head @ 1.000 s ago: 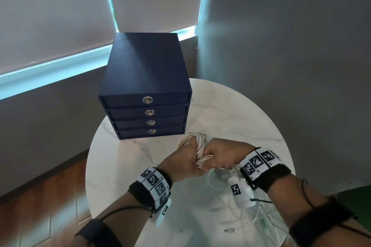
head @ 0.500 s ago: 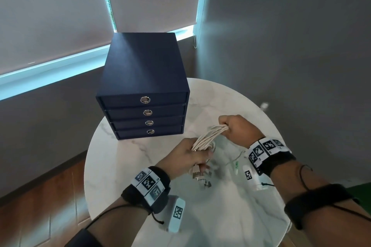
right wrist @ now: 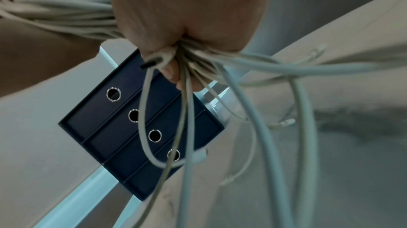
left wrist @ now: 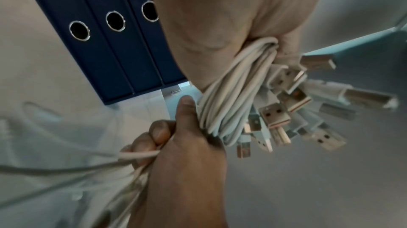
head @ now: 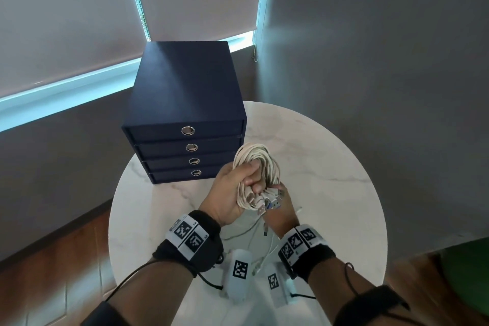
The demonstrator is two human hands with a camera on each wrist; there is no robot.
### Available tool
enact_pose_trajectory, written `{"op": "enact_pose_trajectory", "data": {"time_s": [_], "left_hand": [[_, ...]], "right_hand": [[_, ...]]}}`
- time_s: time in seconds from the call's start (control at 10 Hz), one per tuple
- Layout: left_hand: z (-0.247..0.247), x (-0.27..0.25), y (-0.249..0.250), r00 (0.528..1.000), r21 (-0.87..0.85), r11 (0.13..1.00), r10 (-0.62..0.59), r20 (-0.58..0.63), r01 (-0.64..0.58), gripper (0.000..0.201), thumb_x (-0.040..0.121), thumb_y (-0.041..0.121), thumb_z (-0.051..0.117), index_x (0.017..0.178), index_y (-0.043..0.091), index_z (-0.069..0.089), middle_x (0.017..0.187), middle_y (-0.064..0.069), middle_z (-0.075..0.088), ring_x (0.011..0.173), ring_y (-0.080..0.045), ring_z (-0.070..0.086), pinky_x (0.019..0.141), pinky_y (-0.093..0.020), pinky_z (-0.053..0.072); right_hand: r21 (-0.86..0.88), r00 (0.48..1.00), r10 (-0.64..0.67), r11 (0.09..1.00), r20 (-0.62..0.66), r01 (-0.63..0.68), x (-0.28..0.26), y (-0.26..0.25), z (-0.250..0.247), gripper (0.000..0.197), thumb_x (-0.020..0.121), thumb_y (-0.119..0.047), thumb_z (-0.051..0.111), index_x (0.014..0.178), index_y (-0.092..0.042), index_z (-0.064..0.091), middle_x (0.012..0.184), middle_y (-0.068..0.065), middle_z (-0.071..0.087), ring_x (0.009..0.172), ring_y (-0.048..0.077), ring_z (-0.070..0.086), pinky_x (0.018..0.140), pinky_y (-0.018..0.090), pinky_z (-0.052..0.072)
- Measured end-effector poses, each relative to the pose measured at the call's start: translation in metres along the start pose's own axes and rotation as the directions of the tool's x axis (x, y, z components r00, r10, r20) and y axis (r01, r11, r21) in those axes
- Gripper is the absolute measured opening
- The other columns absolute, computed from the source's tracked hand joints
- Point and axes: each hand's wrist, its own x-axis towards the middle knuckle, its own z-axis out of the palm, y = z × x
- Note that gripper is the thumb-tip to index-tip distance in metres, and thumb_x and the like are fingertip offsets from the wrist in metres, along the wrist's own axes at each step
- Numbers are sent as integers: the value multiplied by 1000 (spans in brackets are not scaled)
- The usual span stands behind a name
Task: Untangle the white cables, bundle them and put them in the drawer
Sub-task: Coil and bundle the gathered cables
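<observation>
A coil of white cables (head: pixel 260 159) is held above the table, and my left hand (head: pixel 235 188) grips it round the middle. Several USB plugs (head: pixel 270 200) stick out below the fist; they show close up in the left wrist view (left wrist: pixel 284 110). My right hand (head: pixel 281 212) sits just under and behind the bundle, partly hidden by it, and grips the loose cable strands (right wrist: pixel 187 61) that trail down to the table. The navy drawer unit (head: pixel 185 103) stands at the table's back left with all its drawers shut.
The round white marble table (head: pixel 330 167) carries the slack cable ends (head: pixel 248 233) near its front. A grey wall rises close on the right, and window blinds hang behind the drawer unit. Wooden floor lies beyond the table edge on the left.
Half a second ago the hands were apart with cables stretched between them. The right hand has come back under the left, and the cables now form a coil in the left fist.
</observation>
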Motion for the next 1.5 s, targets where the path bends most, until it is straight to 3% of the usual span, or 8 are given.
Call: {"op": "enact_pose_trajectory", "data": {"time_s": [0.1, 0.2, 0.3, 0.5, 0.8, 1.2, 1.3, 1.5], "left_hand": [[0, 1, -3, 997, 23, 999, 37, -66, -35, 33, 95, 13, 54, 63, 10, 45, 55, -1, 31, 50, -15, 43, 87, -52, 55], [0, 4, -7, 986, 5, 997, 77, -145, -77, 33, 93, 13, 57, 61, 11, 49, 55, -3, 31, 50, -17, 44, 91, -53, 55], [1, 5, -8, 973, 19, 992, 129, -191, -127, 27, 92, 12, 60, 68, 9, 50, 55, -3, 34, 50, -18, 45, 92, -52, 54], [-6, 8, -10, 948, 166, 970, 215, -234, -179, 31, 96, 15, 59, 68, 9, 47, 56, -3, 41, 55, -20, 50, 96, -51, 52], [-19, 6, -21, 862, 558, 805, 416, -291, -200, 31, 93, 14, 69, 103, -10, 51, 79, -20, 55, 69, -23, 60, 70, -37, 55], [-38, -1, -38, 899, 857, 507, 414, -144, -97, 59, 72, 34, 85, 116, 23, 48, 97, 0, 63, 93, -17, 64, 86, -34, 55], [-40, -4, -30, 901, 889, 441, 425, -86, -123, 53, 69, 35, 86, 103, 22, 47, 87, 3, 61, 80, -9, 62, 76, -30, 53], [-44, -9, -23, 955, 948, 262, 278, 106, -181, 70, 73, 52, 73, 122, 12, 43, 104, -7, 56, 97, -23, 56, 86, -40, 50]], "right_hand": [[-20, 997, -11, 1000, -81, 10, -2, -6, 12, 44, 87, 6, 62, 88, -36, 47, 73, -43, 59, 68, -16, 60, 59, 8, 49], [34, 993, -92, 995, -72, 94, -5, -15, 20, 18, 93, -9, 60, 78, -16, 53, 49, -6, 59, 39, 7, 55, 39, 22, 45], [95, 996, -87, 992, -18, 89, -13, -21, 24, 24, 93, -1, 55, 71, -13, 54, 48, 3, 52, 42, 23, 54, 47, 30, 47], [80, 993, 29, 996, 117, -39, -25, -11, 29, 7, 96, -8, 54, 100, -3, 57, 49, 2, 37, 38, 17, 38, 55, 39, 55], [-264, 956, 130, 963, 263, -58, -40, -9, 26, 30, 99, -31, 51, 80, -7, 50, 52, 2, 46, 38, 16, 41, 47, 34, 48], [-329, 890, 184, 943, 418, -40, -36, -24, 6, 6, 87, -12, 55, 82, -10, 57, 58, -2, 55, 54, 23, 56, 66, 45, 47], [-245, 881, 177, 967, 440, -72, -39, -34, -1, 6, 90, -9, 58, 88, -8, 63, 61, 0, 55, 57, 24, 54, 68, 44, 47], [-209, 859, 256, 961, 443, -179, -37, -58, -7, 12, 91, -6, 57, 90, -10, 69, 60, 4, 47, 48, 17, 41, 55, 31, 48]]}}
